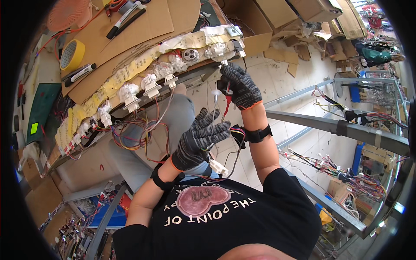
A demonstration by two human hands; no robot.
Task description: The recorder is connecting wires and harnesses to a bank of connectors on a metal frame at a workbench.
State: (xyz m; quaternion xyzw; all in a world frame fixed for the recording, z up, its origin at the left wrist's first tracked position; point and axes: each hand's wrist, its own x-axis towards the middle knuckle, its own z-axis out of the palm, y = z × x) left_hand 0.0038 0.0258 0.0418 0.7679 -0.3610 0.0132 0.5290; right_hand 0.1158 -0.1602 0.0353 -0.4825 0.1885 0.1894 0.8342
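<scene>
My left hand (200, 141), in a dark grey knitted glove, is loosely closed around a thin wire harness, fingers pointing right. Coloured wires (237, 131) come out past its fingers, and a white plastic connector (219, 168) hangs below the palm. My right hand (242, 86), gloved alike, is closed at the board's edge on wires with a red sleeved part (228, 103) below the fingers. A white cone-shaped piece (216, 92) on a thin wire is beside it. A small white connector (223, 63) shows at its fingertips; the exact grip is hidden.
Along the board's edge, white connectors (151, 86) sit on yellowish labelled tape (125, 71); a looped wire bundle (134, 134) hangs below. Yellow tape roll (72, 55), markers (80, 73) and cardboard (160, 19) lie on the board. A metal frame (329, 123) with harnesses stands right.
</scene>
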